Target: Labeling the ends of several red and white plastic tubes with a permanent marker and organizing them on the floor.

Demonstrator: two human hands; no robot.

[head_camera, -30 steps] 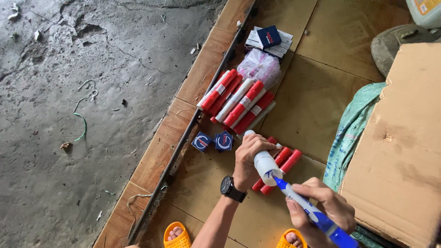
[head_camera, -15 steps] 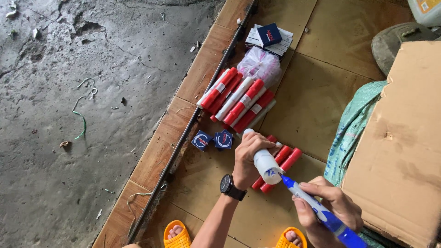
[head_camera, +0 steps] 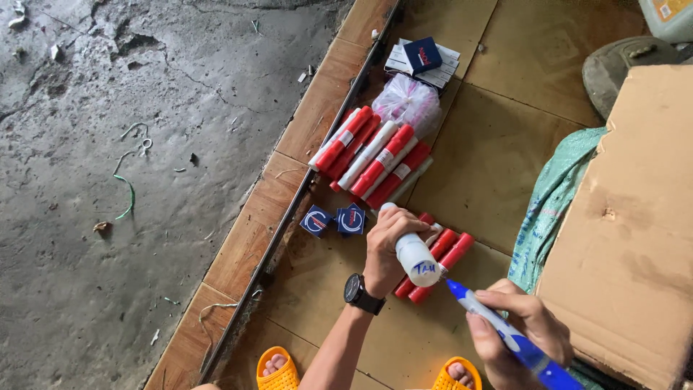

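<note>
Fingers of the left hand wrap around a white cylindrical roll, holding it tilted with one round end facing up toward the camera; that end bears blue handwriting. A black wristwatch sits on the left wrist. The right hand is closed around a blue marker, its tip just beside the marked end of the roll. Directly under the roll lie a few red and white tubes on the tan tiled floor, partly hidden by the left hand. Just left of the hand stand two small dark blue boxes side by side. Farther up lies a larger row of red and white tubes packed close together, with a clear plastic bag and a small stack of flat white packs topped by a dark blue box beyond them. A brown tiled threshold runs diagonally, separating the tiles from cracked grey concrete. To the right rests a large cardboard sheet over a green woven sack. Orange sandals show at the bottom edge.
</note>
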